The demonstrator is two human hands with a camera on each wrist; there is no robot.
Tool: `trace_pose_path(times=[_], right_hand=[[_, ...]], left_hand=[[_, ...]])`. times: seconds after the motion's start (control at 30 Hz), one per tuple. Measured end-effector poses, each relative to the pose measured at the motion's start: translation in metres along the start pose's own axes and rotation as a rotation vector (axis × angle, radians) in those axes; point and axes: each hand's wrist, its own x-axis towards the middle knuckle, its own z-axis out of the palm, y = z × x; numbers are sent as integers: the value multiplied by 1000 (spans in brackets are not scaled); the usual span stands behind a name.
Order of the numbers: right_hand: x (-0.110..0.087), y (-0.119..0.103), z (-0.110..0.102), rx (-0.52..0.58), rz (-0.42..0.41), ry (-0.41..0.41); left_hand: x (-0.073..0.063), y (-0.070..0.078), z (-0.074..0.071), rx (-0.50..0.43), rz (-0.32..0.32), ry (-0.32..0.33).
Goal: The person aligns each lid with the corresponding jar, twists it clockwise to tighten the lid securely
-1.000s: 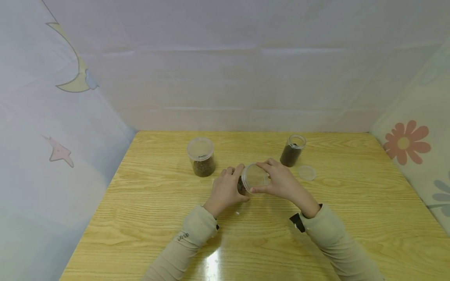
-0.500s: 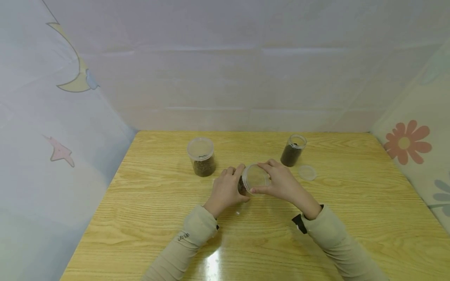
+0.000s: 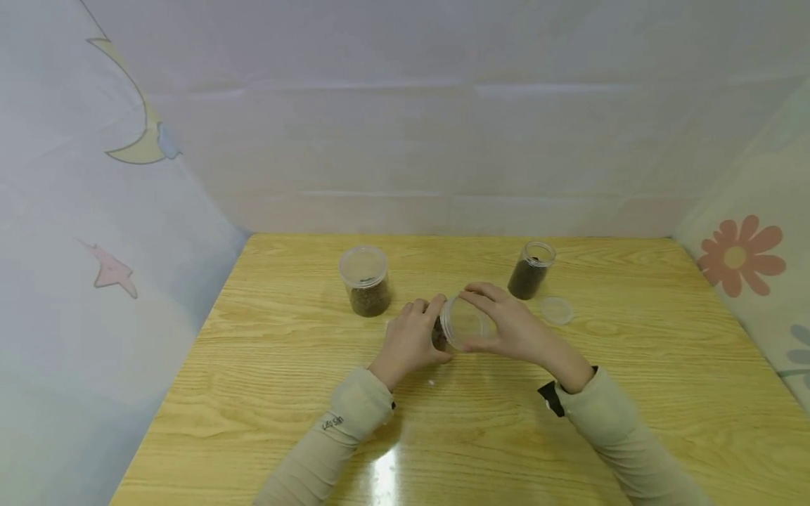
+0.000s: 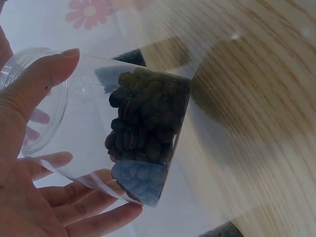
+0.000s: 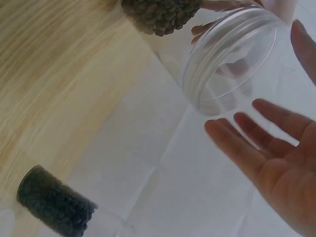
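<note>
My left hand [image 3: 411, 341] holds a clear plastic jar [image 4: 89, 128] of coffee beans [image 4: 143, 128], fingers and thumb wrapped round its side. The jar is tilted, its clear lidded end [image 5: 232, 54] towards my right hand [image 3: 512, 327]. In the right wrist view the right fingers [image 5: 242, 148] are spread and straight, with a small gap between them and the lidded end. The left wrist view has the beans gathered at the jar's base.
Back left on the wooden table [image 3: 285, 393] stands a wide lidded jar [image 3: 365, 281], partly filled with dark contents. A narrower jar [image 3: 530, 273] without a lid stands back right. Beside it a round clear lid [image 3: 557, 310] lies flat. Patterned cloth [image 3: 405, 140] hangs behind.
My right fingers have eased off the jar's lidded end, and the right hand has shifted slightly to the right. The left hand keeps its hold on the jar.
</note>
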Motion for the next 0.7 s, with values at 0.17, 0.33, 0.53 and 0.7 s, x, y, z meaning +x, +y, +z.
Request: trace_pose_path(times=[0.17,0.33,0.53,0.7], right_hand=[[0,5,0,-3,-103,-8],[1,6,1,-5,-135,2],[3,5,1,-18,-120,-5],[4,1,0,-20,-93,-11]], left_hand=[[1,-1,1,11,-23,-15],[1,-1,0,25,-33,-17],[1,-1,0,19,-36,-18],[1,-2,1,14,-34,-9]])
